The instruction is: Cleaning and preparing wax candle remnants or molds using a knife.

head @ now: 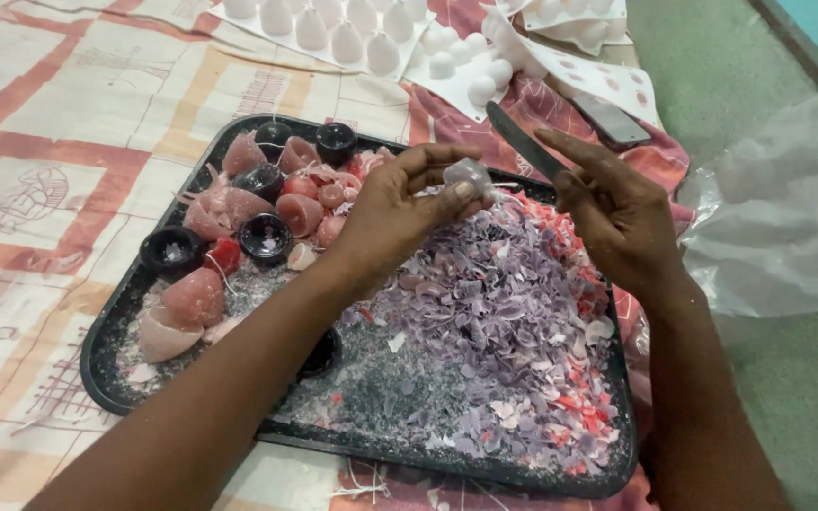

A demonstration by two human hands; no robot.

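Centrally, left hand (398,210) pinches small pale lilac wax piece (469,174) between thumb and fingertips. Right hand (617,213) just beside it, closed around handle of dark knife (521,140), index finger laid along blade, blade pointing away from body. Beneath both hands: heap of lilac and pink wax shavings (504,322) filling black tray (106,350). Left of left hand: pink wax shapes (196,295) and small black cups (266,236) on same tray. Beyond hands: white silicone moulds (352,33). Right of right hand: clear plastic sheet (778,208).
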